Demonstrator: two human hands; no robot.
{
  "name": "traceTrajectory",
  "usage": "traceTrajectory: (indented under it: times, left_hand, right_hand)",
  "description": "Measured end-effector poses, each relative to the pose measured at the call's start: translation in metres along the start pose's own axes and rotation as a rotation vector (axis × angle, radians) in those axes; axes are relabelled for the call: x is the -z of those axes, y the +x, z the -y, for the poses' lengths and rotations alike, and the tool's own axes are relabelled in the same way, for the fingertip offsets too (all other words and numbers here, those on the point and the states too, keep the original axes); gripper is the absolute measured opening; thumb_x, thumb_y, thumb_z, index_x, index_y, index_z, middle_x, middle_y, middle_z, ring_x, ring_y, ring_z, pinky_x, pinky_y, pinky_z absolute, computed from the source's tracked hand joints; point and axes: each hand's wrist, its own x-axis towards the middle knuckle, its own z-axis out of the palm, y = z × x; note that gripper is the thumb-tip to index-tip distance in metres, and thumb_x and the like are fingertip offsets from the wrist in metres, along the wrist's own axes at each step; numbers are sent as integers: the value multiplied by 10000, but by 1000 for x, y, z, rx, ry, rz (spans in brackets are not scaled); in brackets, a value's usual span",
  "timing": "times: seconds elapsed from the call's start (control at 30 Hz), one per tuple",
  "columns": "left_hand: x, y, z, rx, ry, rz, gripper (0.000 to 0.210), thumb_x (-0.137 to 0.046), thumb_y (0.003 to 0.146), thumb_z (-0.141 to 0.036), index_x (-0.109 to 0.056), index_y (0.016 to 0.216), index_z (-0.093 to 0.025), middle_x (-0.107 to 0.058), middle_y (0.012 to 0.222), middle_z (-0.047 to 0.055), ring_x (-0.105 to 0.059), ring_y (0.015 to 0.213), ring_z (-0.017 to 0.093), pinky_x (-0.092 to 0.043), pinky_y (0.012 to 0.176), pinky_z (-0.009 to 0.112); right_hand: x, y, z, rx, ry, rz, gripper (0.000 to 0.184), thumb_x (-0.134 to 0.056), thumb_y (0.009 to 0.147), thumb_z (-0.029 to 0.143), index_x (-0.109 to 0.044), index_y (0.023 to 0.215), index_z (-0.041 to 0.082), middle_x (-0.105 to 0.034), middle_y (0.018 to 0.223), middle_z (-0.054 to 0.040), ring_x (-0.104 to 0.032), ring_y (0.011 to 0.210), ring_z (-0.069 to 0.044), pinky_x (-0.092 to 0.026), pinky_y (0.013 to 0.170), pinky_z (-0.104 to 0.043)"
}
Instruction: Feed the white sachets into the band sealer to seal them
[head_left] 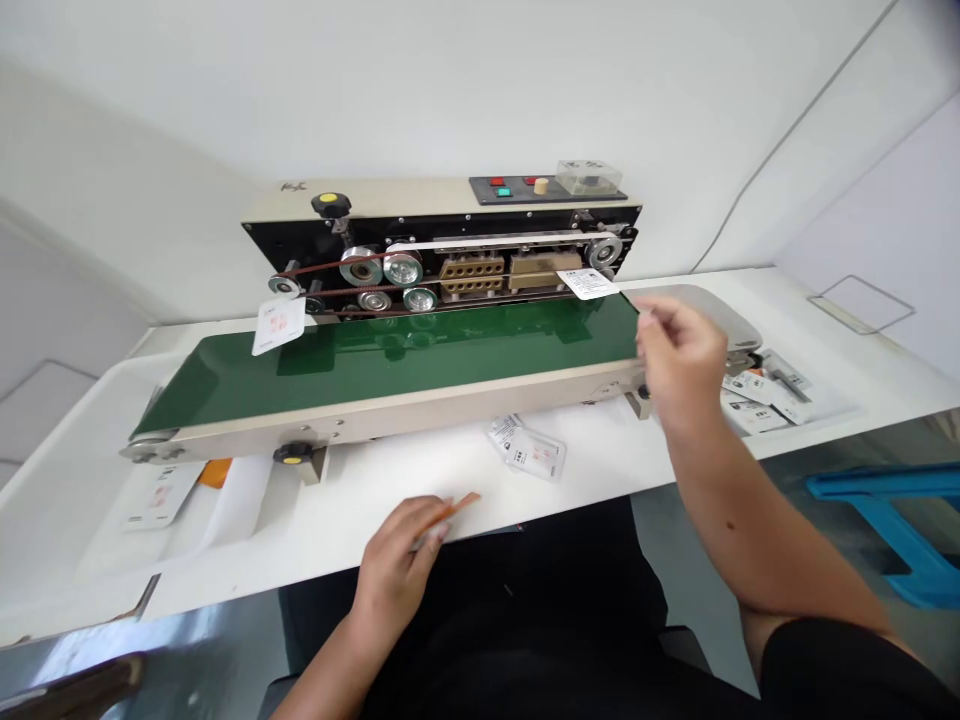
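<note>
My left hand (401,550) is low in front of the white table's near edge, closed around a thin, flat orange piece (457,505) that sticks out past the fingers. My right hand (681,355) is raised at the right end of the green conveyor belt (420,350). Its fingers are curled together, and whatever they hold, if anything, is hidden. Just left of it, a white printed packet (589,283) sits at the right end of the band sealing machine (442,200). Another white packet (279,322) hangs at the machine's left end.
Below the conveyor, small packets (536,455) lie on the table. A tray at right holds several packets (757,400). Beneath the belt's left end is a white bin (45,460) with a packet (161,495) and something orange (215,472). A blue stool (892,490) stands at right.
</note>
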Motion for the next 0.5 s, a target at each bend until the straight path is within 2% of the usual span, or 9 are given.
traceTrajectory:
  times: [0.03, 0.1, 0.17, 0.2, 0.23, 0.3, 0.37, 0.5]
  left_hand:
    - [-2, 3, -4, 161, -93, -56, 226, -649, 1041, -316, -774, 1214, -240, -802, 1151, 83, -771, 1020, 242, -653, 849, 343]
    - [-9, 11, -15, 413, -324, -125, 354, -703, 1009, -438, -741, 1279, -213, -784, 1235, 114, -764, 1071, 274, -641, 881, 364]
    - [-19, 21, -28, 482, -625, -104, 511, -724, 982, -521, -682, 1368, -189, -748, 1327, 148, -748, 1131, 301, -623, 946, 403]
    - [-24, 26, -33, 492, -745, -58, 554, -735, 971, -538, -665, 1391, -184, -733, 1359, 156, -739, 1157, 310, -609, 983, 420]
    - [-29, 30, -38, 496, -827, -1, 571, -739, 967, -544, -659, 1401, -181, -728, 1371, 162, -734, 1170, 316, -599, 1000, 428]
    - [-35, 38, -42, 501, -866, 93, 562, -739, 970, -533, -666, 1404, -184, -723, 1386, 161, -723, 1198, 320, -583, 1017, 420]
    - [-34, 44, -40, 498, -784, 123, 534, -729, 979, -522, -681, 1399, -195, -717, 1406, 150, -700, 1249, 320, -566, 1036, 402]
    - [-23, 48, -19, 505, -577, 77, 491, -703, 983, -552, -719, 1337, -212, -734, 1384, 124, -669, 1314, 315, -525, 1101, 397]
  right_hand:
    - [-6, -26, 3, 40, 13, 92, 310, -655, 992, 397, -762, 1239, 245, -741, 996, -71, -685, 790, -174, -561, 631, -279]
    - [-23, -74, 7, 45, 93, 428, 387, -695, 974, 413, -745, 1326, 259, -759, 1104, -89, -713, 897, -211, -597, 699, -316]
    - [-41, -110, 8, -40, 223, 778, 462, -720, 966, 421, -704, 1407, 282, -757, 1208, -91, -723, 969, -228, -612, 743, -336]
    - [-48, -120, 8, -102, 282, 876, 435, -719, 969, 429, -719, 1377, 278, -763, 1190, -87, -725, 963, -227, -610, 742, -335]
    - [-54, -126, 6, -166, 329, 914, 374, -718, 970, 441, -754, 1295, 259, -774, 1112, -80, -727, 921, -220, -604, 725, -329]
    - [-57, -123, 2, -281, 381, 849, 300, -727, 961, 473, -787, 1089, 209, -748, 859, -53, -702, 756, -189, -579, 649, -309]
    - [-49, -106, -3, -344, 409, 695, 325, -776, 919, 489, -768, 1026, 183, -691, 717, -22, -652, 631, -159, -553, 583, -289]
    - [-15, -49, -8, -309, 430, 422, 429, -903, 793, 444, -741, 1087, 176, -712, 749, -19, -625, 582, -124, -529, 530, -244]
